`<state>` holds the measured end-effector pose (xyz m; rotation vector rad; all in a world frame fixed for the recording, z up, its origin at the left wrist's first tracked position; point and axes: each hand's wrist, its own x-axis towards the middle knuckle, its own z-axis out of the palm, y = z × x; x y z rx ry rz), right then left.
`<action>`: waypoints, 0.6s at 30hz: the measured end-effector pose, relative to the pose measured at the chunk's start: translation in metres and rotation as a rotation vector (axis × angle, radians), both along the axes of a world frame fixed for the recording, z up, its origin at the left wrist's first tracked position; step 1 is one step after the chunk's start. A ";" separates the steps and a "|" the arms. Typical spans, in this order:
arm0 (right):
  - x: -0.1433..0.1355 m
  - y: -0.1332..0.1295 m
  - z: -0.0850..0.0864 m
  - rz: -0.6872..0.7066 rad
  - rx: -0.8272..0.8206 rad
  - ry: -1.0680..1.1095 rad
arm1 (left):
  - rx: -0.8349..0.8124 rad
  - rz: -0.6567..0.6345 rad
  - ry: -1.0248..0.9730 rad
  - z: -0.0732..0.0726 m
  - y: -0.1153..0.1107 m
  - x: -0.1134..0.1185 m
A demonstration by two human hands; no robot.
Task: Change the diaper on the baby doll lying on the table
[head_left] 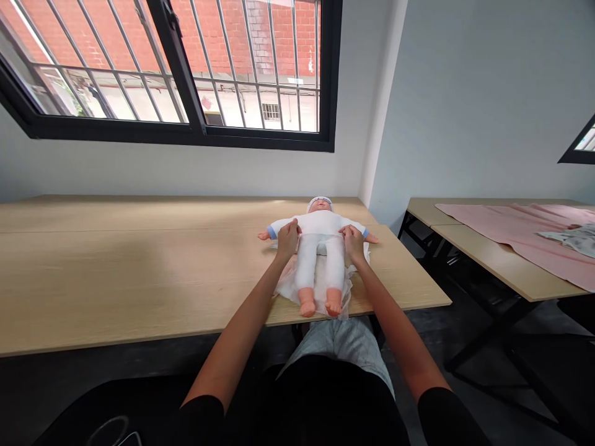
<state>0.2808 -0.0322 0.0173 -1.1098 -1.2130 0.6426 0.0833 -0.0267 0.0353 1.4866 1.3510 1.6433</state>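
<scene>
A baby doll (320,204) lies on its back on the wooden table, its head away from me and its bare feet near the front edge. It wears a white cap, a white shirt (320,222) with blue cuffs, and white trousers (307,263). My left hand (288,239) is closed in a pinch on the shirt's hem at the waist. On the other side of the waist, my right hand (353,241) pinches the hem likewise. Beneath the doll's legs spreads a crumpled whitish cloth (289,280).
The wooden table (116,272) stretches far to the left under a barred window (199,136). To the right, across a gap, another table (520,272) bears a pink cloth (506,229) and a patterned pale cloth (574,237). A dark chair (553,365) stands at the lower right.
</scene>
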 end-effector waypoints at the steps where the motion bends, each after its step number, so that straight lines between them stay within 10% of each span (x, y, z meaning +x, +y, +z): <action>1: 0.001 0.001 0.000 -0.020 0.002 0.012 | 0.001 0.006 -0.022 -0.001 0.002 0.000; 18: 0.001 -0.001 -0.002 -0.043 -0.039 -0.079 | -0.076 -0.065 -0.185 -0.007 0.007 0.001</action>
